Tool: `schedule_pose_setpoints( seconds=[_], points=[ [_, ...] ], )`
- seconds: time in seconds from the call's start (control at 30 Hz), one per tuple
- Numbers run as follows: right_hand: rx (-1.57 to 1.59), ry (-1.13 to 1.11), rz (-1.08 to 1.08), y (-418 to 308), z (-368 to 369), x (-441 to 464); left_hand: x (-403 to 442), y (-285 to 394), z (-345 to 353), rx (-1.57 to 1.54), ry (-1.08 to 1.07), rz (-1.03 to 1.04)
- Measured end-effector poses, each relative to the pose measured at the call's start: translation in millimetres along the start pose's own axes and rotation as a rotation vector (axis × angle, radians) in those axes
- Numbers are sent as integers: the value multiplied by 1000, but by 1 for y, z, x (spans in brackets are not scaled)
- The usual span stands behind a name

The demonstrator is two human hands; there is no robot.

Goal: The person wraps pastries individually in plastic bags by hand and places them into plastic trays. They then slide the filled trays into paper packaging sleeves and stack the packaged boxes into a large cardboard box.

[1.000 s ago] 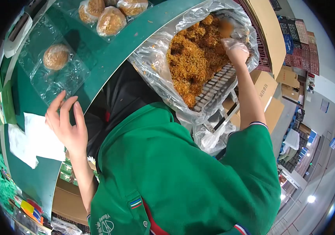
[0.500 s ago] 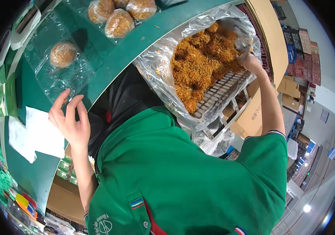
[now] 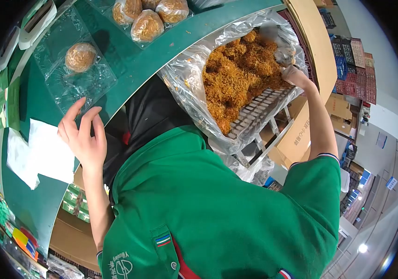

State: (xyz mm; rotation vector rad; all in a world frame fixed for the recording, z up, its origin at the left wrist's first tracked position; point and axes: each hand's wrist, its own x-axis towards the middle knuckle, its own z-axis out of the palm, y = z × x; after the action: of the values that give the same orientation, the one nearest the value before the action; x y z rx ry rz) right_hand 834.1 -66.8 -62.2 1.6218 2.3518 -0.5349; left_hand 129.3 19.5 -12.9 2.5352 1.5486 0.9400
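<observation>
My left hand (image 3: 86, 135) is over the green table's edge, fingers apart and holding nothing, beside a clear plastic bag (image 3: 75, 86). On that bag sits a round wrapped bun (image 3: 80, 57). My right hand (image 3: 296, 76), in a thin clear glove, is at the far right side of a plastic-lined crate (image 3: 261, 104). Its fingers are partly hidden by the plastic, and what they hold, if anything, cannot be made out. Brown shredded-topped food (image 3: 240, 74) fills much of the crate.
Several wrapped buns (image 3: 147, 26) lie at the top of the green table (image 3: 161, 55). White sheets (image 3: 52, 151) are at its left part. Cardboard (image 3: 301, 139) stands right of the crate, with stacked crates (image 3: 354, 69) farther back.
My right hand has moved right, from over the food to the crate's side. My left hand stays spread near the bag. The view has shifted slightly.
</observation>
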Motion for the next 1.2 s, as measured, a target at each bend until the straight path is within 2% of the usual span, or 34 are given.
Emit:
schedule_pose_setpoints(
  seconds=[0.03,0.13,0.2,0.23,0.33,0.37,0.47,0.5,0.6,0.63,0.7,0.73,0.83,0.93,0.97,1.07,1.2],
  points=[
    [-311,188,-118,-4,8,3,0,0,1,-4,6,-6],
    [-256,201,-19,-14,-2,4,-1,0,1,-12,14,-22],
    [437,89,477,-81,-45,13,-1,0,1,-10,5,-23],
    [525,-7,525,-62,-39,10,-1,0,0,-15,5,-20],
    [824,451,759,-121,-56,26,0,0,0,-21,8,-17],
    [841,696,713,-140,-46,37,1,0,1,-17,12,-19],
    [201,504,644,-159,-14,62,0,2,1,-24,3,-17],
    [-125,526,528,-161,1,73,1,1,2,-23,7,-21],
    [0,273,625,-164,-1,70,1,0,-2,-59,1,-10],
    [-260,234,387,-124,37,58,1,-1,-3,-69,-2,-3],
    [-292,167,425,-125,41,54,2,1,-3,-70,-2,-13],
    [-414,50,390,-134,37,59,2,2,-4,-78,-11,-31],
    [-594,-294,517,-171,14,80,1,-1,-5,-106,-4,-23],
    [-648,-259,577,-178,30,85,-2,-4,-5,-142,16,-14],
    [-477,-286,489,-183,17,78,-1,-4,-4,-150,24,-12],
    [-345,-73,521,-168,37,55,-3,-3,-4,-164,43,-21],
    [-438,-159,446,-161,53,45,-2,-4,-2,-166,47,-18]
  ],
)
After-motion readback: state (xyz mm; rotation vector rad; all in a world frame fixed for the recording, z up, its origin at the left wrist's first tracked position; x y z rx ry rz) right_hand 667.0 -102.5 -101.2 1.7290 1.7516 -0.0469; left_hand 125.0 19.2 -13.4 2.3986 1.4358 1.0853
